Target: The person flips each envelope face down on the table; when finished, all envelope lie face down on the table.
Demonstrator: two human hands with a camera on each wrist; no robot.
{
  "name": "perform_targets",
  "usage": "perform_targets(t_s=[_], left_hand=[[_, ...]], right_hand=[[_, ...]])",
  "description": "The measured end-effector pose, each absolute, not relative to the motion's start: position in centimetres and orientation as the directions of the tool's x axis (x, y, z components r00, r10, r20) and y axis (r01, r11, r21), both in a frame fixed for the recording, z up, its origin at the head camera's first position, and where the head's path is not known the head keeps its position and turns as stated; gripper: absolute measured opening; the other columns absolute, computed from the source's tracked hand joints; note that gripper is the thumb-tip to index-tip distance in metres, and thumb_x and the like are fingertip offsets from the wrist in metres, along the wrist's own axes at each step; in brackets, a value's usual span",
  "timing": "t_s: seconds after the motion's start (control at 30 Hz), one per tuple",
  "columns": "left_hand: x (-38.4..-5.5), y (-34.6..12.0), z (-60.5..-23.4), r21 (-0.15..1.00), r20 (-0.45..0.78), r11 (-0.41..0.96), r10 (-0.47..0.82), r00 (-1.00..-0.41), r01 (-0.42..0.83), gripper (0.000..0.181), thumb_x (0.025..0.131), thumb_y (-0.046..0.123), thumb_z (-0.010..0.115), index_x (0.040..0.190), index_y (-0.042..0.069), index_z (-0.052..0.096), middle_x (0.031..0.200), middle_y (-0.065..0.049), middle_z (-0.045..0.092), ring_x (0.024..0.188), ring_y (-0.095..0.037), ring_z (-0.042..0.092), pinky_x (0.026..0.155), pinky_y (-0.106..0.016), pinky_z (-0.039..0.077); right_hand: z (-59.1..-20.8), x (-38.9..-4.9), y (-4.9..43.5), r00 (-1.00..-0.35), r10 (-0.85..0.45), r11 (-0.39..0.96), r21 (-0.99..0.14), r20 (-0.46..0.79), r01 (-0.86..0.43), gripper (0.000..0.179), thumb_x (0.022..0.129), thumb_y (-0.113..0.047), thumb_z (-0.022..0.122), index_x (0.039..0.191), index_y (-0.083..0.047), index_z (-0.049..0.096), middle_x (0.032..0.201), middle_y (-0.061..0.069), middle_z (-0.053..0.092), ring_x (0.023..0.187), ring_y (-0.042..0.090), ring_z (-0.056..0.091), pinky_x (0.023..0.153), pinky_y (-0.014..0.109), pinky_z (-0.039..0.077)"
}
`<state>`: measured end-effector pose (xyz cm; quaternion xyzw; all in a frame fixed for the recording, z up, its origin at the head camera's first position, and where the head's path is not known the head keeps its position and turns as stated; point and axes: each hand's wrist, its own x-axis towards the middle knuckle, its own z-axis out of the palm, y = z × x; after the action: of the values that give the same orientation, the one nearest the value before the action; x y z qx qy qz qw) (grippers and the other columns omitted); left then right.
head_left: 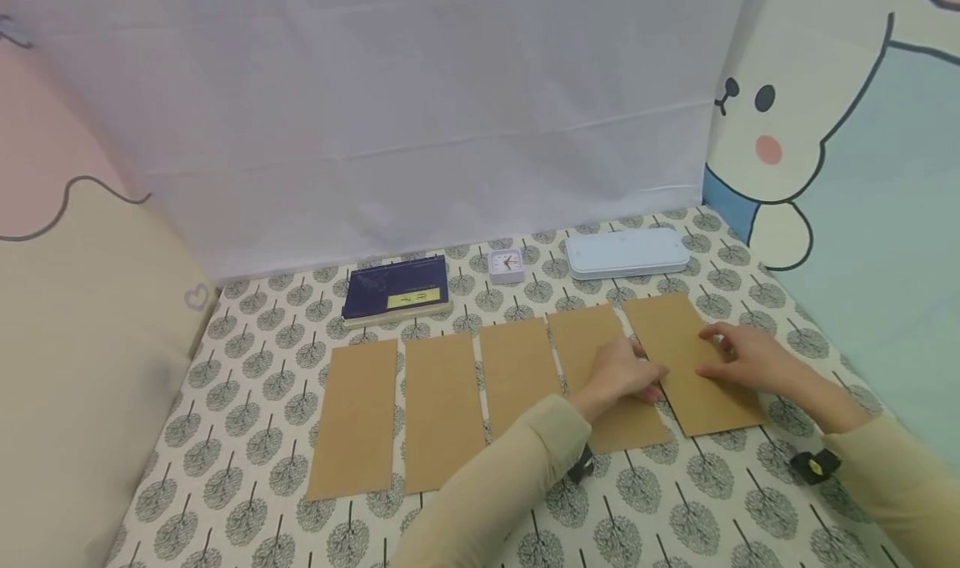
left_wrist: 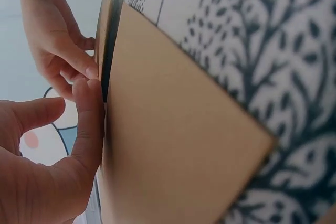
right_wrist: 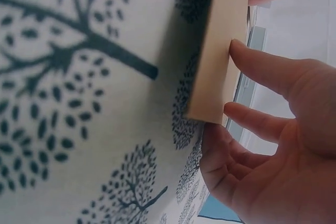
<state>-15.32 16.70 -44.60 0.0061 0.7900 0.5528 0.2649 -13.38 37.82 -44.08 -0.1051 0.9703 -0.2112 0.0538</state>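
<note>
The rightmost brown kraft-paper card [head_left: 678, 334] lies slanted between both hands, with a dark shadow along its left edge. My left hand [head_left: 621, 371] reaches over the neighbouring brown card [head_left: 588, 326], its fingertips at the slanted card's left edge. In the left wrist view the left thumb [left_wrist: 39, 114] stands apart from the fingers. On the other side, my right hand [head_left: 750, 357] holds the slanted card's right edge. Its thumb and index finger [right_wrist: 257, 121] touch the upper face, while the other fingers curl at the edge, their tips partly hidden.
More brown cards [head_left: 356, 418] stretch leftward in a row on the tree-patterned cloth [head_left: 247, 468]. Behind them are a dark blue book [head_left: 375, 289], a small white clock [head_left: 506, 265] and a pale flat case [head_left: 626, 253]. Fabric walls enclose the back and sides.
</note>
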Motion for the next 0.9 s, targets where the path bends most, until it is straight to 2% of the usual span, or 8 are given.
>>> perform_targets(t_s=[0.13, 0.3, 0.37, 0.47, 0.6, 0.7, 0.9], left_hand=[[-15.5, 16.5, -44.4, 0.869, -0.420, 0.406, 0.304, -0.855, -0.283, 0.046, 0.080, 0.014, 0.076, 0.120, -0.003, 0.060, 0.054, -0.006, 0.062, 0.045, -0.019, 0.062, 0.048, -0.023, 0.052], [-15.6, 16.1, -44.3, 0.880, -0.423, 0.365, 0.306, -0.853, -0.305, 0.045, 0.082, 0.014, 0.075, 0.119, -0.004, 0.059, 0.059, -0.007, 0.063, 0.046, -0.020, 0.063, 0.047, -0.025, 0.053], [-15.7, 15.7, -44.1, 0.886, -0.418, 0.348, 0.312, -0.853, -0.306, 0.040, 0.082, 0.013, 0.075, 0.115, -0.004, 0.061, 0.061, -0.008, 0.063, 0.046, -0.020, 0.063, 0.047, -0.026, 0.053], [-15.7, 14.8, -43.9, 0.892, -0.400, 0.356, 0.334, -0.854, -0.279, 0.024, 0.083, 0.015, 0.075, 0.100, 0.001, 0.065, 0.062, -0.007, 0.064, 0.047, -0.018, 0.063, 0.048, -0.026, 0.053], [-15.9, 12.8, -43.8, 0.901, -0.371, 0.361, 0.356, -0.857, -0.240, 0.016, 0.084, 0.019, 0.074, 0.090, 0.008, 0.065, 0.065, -0.006, 0.066, 0.052, -0.019, 0.065, 0.053, -0.027, 0.054], [-16.3, 10.4, -44.2, 0.912, -0.342, 0.355, 0.376, -0.861, -0.207, 0.021, 0.084, 0.022, 0.074, 0.096, 0.008, 0.065, 0.069, -0.005, 0.067, 0.058, -0.020, 0.066, 0.057, -0.028, 0.054], [-17.2, 4.3, -44.8, 0.933, -0.252, 0.352, 0.479, -0.841, -0.079, 0.027, 0.089, 0.021, 0.069, 0.109, 0.003, 0.065, 0.082, -0.007, 0.069, 0.071, -0.021, 0.067, 0.063, -0.032, 0.056]], right_hand=[[-44.2, -13.6, 37.7, -0.973, -0.226, 0.894, -0.408, -0.055, -0.184, 0.059, 0.078, -0.032, 0.080, 0.117, 0.006, 0.056, 0.082, 0.008, 0.058, 0.072, 0.023, 0.054, 0.057, 0.036, 0.044], [-44.2, -13.9, 37.8, -0.969, -0.243, 0.893, -0.399, -0.040, -0.207, 0.057, 0.076, -0.033, 0.080, 0.114, 0.004, 0.059, 0.079, 0.007, 0.058, 0.070, 0.022, 0.053, 0.057, 0.036, 0.044], [-44.2, -14.1, 37.9, -0.969, -0.245, 0.896, -0.390, -0.033, -0.213, 0.055, 0.076, -0.032, 0.081, 0.113, 0.003, 0.060, 0.078, 0.007, 0.058, 0.071, 0.022, 0.054, 0.058, 0.038, 0.045], [-44.2, -14.3, 38.2, -0.971, -0.236, 0.904, -0.372, -0.026, -0.210, 0.052, 0.077, -0.031, 0.080, 0.112, 0.003, 0.061, 0.077, 0.008, 0.058, 0.069, 0.024, 0.054, 0.057, 0.039, 0.046], [-43.9, -14.3, 38.4, -0.977, -0.210, 0.907, -0.378, -0.025, -0.185, 0.052, 0.080, -0.030, 0.078, 0.113, 0.006, 0.060, 0.085, 0.022, 0.060, 0.073, 0.033, 0.059, 0.058, 0.044, 0.050], [-43.7, -14.3, 38.3, -0.981, -0.192, 0.899, -0.408, -0.037, -0.160, 0.054, 0.083, -0.032, 0.075, 0.116, 0.008, 0.058, 0.098, 0.031, 0.059, 0.081, 0.040, 0.061, 0.063, 0.048, 0.052], [-43.3, -14.3, 37.7, -0.977, -0.210, 0.873, -0.458, -0.040, -0.169, 0.055, 0.086, -0.032, 0.073, 0.120, 0.008, 0.057, 0.106, 0.034, 0.058, 0.088, 0.044, 0.062, 0.072, 0.054, 0.052]])
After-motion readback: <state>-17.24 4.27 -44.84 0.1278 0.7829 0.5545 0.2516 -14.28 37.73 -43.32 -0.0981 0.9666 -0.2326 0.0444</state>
